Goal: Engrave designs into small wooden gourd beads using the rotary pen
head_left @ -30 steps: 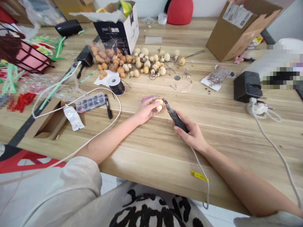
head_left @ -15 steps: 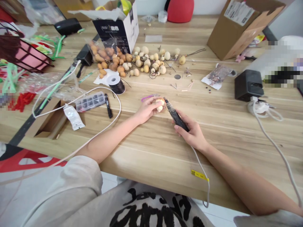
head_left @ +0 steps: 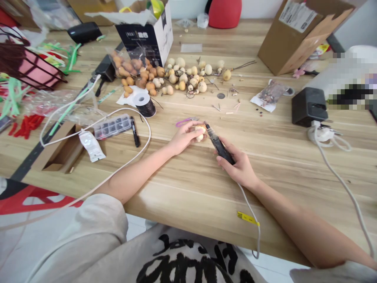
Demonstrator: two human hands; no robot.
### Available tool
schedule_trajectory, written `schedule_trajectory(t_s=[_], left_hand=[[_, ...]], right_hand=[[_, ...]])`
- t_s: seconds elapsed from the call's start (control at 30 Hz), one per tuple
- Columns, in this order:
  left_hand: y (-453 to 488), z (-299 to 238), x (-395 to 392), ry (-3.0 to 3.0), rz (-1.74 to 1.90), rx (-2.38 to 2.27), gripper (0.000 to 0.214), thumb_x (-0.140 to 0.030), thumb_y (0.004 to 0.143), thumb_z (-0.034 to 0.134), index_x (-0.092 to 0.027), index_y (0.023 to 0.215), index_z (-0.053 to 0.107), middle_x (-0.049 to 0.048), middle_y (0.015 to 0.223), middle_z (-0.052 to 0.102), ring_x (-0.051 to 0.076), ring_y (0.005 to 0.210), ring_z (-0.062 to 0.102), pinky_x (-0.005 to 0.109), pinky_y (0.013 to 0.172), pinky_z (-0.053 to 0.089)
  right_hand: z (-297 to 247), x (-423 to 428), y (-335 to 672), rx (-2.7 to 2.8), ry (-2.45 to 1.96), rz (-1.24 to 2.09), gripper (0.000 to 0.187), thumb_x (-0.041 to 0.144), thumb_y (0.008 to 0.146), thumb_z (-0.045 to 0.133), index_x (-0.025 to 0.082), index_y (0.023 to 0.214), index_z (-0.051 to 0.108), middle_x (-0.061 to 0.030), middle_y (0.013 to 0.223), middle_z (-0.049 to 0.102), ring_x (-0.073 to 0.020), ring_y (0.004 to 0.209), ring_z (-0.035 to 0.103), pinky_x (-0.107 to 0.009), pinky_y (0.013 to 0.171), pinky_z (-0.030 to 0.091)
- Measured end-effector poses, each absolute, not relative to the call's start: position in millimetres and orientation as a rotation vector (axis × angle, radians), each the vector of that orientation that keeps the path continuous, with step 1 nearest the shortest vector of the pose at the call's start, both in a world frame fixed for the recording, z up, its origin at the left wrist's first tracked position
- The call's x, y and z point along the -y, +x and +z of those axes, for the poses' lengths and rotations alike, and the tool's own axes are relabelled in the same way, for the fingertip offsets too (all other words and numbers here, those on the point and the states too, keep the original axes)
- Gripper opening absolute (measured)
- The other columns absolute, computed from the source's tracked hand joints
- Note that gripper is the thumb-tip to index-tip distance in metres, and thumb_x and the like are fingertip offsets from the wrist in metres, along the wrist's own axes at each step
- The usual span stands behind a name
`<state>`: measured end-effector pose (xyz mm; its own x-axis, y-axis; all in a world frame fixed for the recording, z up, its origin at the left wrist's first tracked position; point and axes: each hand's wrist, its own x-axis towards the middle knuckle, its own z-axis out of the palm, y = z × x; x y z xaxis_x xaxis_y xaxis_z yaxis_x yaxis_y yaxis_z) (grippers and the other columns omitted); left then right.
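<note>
In the middle of the wooden table, my left hand (head_left: 185,137) pinches a small pale gourd (head_left: 200,137) with an orange-brown top. My right hand (head_left: 238,163) is wrapped round a black corded rotary tool (head_left: 220,147). The tool slants up and left, its tip right beside the gourd; I cannot tell whether they touch. From its back end runs a grey cord with a yellow tag (head_left: 247,217). Purple-handled snips (head_left: 185,121) lie just behind my left hand.
Several pale gourds (head_left: 202,87) and brown gourds (head_left: 152,72) lie at the back, before a dark box (head_left: 147,39). A spool of black cord (head_left: 145,105), a compartment box (head_left: 113,126) and a marker (head_left: 135,133) stand left. A black adapter (head_left: 308,106) and a cardboard box (head_left: 294,35) are right.
The gourd has turned slightly in my left hand, showing more of its orange-brown top. My right hand and the rotary tool have hardly moved.
</note>
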<state>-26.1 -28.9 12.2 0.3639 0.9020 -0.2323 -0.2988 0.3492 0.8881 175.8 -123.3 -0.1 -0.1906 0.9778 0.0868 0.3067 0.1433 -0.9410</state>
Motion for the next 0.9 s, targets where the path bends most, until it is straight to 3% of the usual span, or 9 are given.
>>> schedule_trajectory(t_s=[0.23,0.47,0.9], left_hand=[[-26.0,13.8,29.0,0.84,0.915,-0.846,0.049,-0.029,0.059,0.091,-0.014,0.098,0.065,0.0,0.083,0.073,0.012,0.072,0.071,0.026,0.073,0.052],[-23.9,16.4,30.2,0.807,0.931,-0.859,0.038,-0.022,0.066,0.087,-0.013,0.095,0.064,-0.0015,0.079,0.071,0.01,0.069,0.069,0.028,0.076,0.054],[-24.7,13.8,28.6,0.783,0.931,-0.849,0.04,-0.024,0.068,0.086,-0.015,0.097,0.06,-0.0026,0.077,0.071,0.009,0.066,0.069,0.029,0.08,0.055]], right_hand=[[-1.0,123.1,176.1,1.632,-1.261,1.075,0.065,0.03,0.089,0.06,0.014,0.151,0.045,-0.0118,0.107,0.073,-0.0258,0.099,0.07,-0.045,0.087,0.059],[-0.3,123.3,176.2,1.647,-1.256,1.06,0.063,0.03,0.089,0.06,0.017,0.149,0.047,-0.0105,0.105,0.073,-0.0253,0.096,0.07,-0.044,0.084,0.06],[1.5,122.1,176.8,1.652,-1.231,1.075,0.061,0.031,0.09,0.06,0.019,0.149,0.048,-0.011,0.107,0.073,-0.0255,0.097,0.071,-0.043,0.083,0.06]])
